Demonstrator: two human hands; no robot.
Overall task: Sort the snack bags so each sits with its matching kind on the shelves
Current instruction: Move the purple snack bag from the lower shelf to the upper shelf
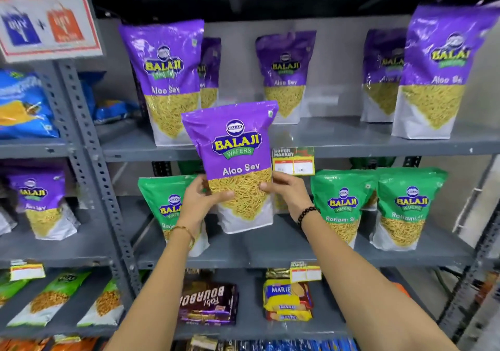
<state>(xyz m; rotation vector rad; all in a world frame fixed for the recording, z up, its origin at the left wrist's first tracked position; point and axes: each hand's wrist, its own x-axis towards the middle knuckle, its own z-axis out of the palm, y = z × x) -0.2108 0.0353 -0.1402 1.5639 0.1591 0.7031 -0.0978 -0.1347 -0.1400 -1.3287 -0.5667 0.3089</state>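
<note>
I hold a purple Aloo Sev bag (235, 161) upright in both hands, in front of the edge of the upper shelf (351, 145). My left hand (201, 196) grips its lower left side and my right hand (288, 191) its lower right side. Several purple Aloo Sev bags stand on that upper shelf, one at the left (166, 80), one in the middle (285, 74) and one at the right (438, 72). On the shelf below (270, 248) stand green Ratlami Sev bags, one partly behind my left wrist (162, 204) and two at the right (342, 204).
Another purple bag (40, 202) stands on the neighbouring left rack. Blue packets (24, 104) lie above it. Biscuit packs (208, 304) and Marie packs (286, 299) fill the lower shelf. A grey perforated upright (89, 145) divides the racks. A sale sign (46, 12) hangs top left.
</note>
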